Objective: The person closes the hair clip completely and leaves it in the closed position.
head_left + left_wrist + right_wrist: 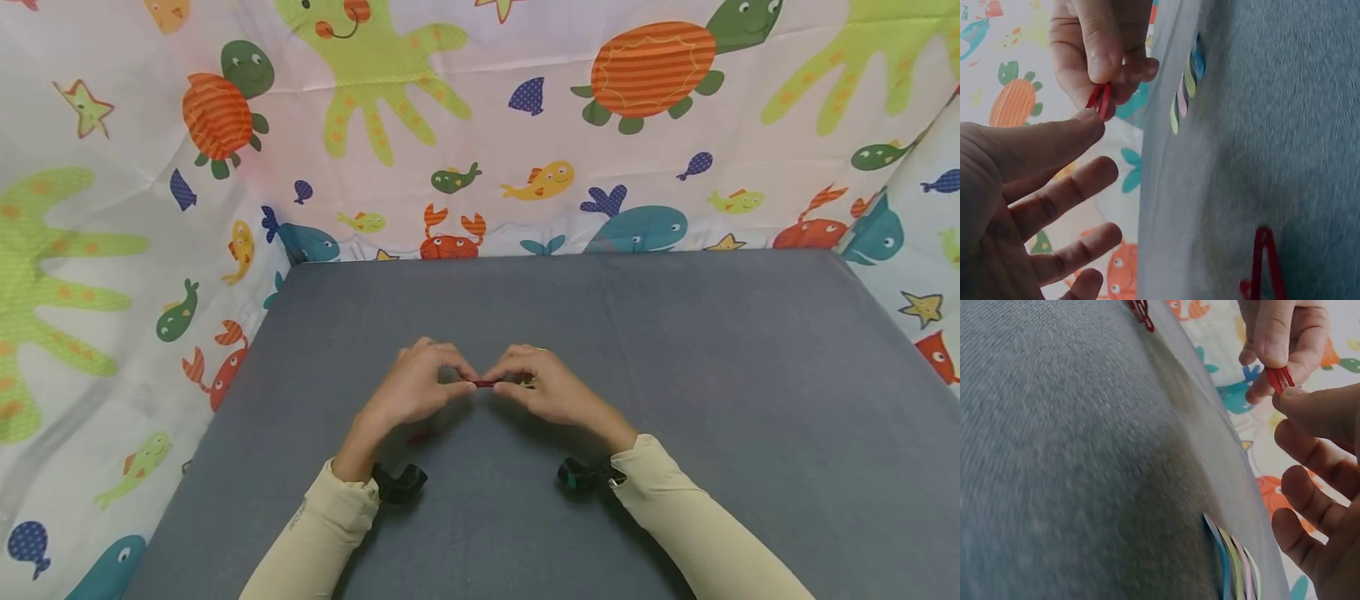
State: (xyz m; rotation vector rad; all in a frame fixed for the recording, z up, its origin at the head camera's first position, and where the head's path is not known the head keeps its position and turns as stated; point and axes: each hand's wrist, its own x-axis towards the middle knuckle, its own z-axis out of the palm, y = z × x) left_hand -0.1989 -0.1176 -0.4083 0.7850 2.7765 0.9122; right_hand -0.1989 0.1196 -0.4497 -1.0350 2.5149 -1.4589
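Note:
A small red snap hair clip (485,384) is held between my two hands, in front of me above the grey table. My left hand (420,379) pinches one end between thumb and forefinger; its other fingers spread loosely in the left wrist view. From the other side, my right hand (551,387) pinches the opposite end with its thumb and fingertips. The right wrist view shows slots along the held clip (1280,380), whose ends are covered by the fingertips. A second red hair clip (1265,262) lies on the table beneath my left hand.
On the table by my right hand lies a row of several coloured hair clips, among them a blue clip (1221,559) and a pink clip (1182,95). The grey tabletop (712,375) is bordered by a sea-animal print curtain (480,125) at the back and sides.

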